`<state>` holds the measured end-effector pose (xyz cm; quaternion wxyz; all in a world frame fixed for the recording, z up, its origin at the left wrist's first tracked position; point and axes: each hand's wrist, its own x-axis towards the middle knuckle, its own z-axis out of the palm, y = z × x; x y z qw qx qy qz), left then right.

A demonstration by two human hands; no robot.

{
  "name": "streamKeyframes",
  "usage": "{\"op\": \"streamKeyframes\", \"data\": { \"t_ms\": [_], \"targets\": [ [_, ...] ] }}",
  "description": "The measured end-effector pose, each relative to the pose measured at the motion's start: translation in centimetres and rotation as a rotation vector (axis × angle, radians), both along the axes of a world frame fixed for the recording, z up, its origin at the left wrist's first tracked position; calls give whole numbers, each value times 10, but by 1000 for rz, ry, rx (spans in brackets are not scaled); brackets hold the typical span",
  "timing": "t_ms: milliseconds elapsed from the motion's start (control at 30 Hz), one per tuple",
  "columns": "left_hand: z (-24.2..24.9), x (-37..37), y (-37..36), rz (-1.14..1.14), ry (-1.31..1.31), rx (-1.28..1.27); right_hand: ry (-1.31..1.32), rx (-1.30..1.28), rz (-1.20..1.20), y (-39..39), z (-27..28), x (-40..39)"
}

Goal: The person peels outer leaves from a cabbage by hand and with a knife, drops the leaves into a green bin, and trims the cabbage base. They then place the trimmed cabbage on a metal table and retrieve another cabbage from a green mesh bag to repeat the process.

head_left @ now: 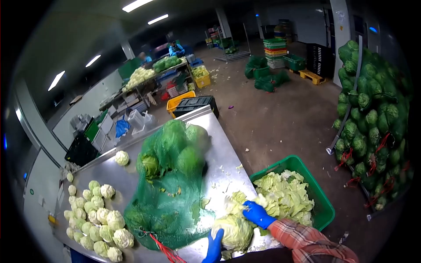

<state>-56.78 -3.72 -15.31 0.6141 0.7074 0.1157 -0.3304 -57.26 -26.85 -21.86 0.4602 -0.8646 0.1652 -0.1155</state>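
A pale green cabbage (236,232) sits near the front edge of the metal table. My left hand (213,247), in a blue glove, is pressed against its left side and steadies it. Above the cabbage's right side, my gloved right hand (258,215) is closed on loose cabbage leaves (236,201), close to the green crate. To the left lies a green mesh sack (171,206) with red string, holding several cabbages in its far part. Many trimmed cabbage heads (94,219) are grouped on the table's left side.
At the table's right edge, a green crate (328,214) holds a heap of stripped leaves. Full mesh sacks of cabbages (366,118) are stacked on the right. Beyond the table stand a black crate (195,105) and stacked crates (275,52). People work at a far table.
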Motion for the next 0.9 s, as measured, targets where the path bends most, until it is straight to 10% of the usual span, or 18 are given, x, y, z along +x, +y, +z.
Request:
{"op": "streamKeyframes", "data": {
  "t_ms": [267, 333, 367, 500, 667, 900],
  "targets": [
    [-1, 11, 18, -141, 156, -192, 222, 722, -216, -33, 50, -62],
    [-5, 6, 18, -117, 162, -217, 129, 594, -369, -42, 68, -82],
    [-7, 6, 17, -109, 169, -229, -168, 132, -373, -48, 52, -76],
    [-9, 6, 22, -106, 196, -255, 107, 709, -74, -24, 97, -84],
    [-14, 13, 18, -103, 207, -295, 471, 607, 259, 25, 105, -68],
    [-38, 37, 30, -29, 114, -479, 233, 837, 252, 29, 67, -66]
  ]
}}
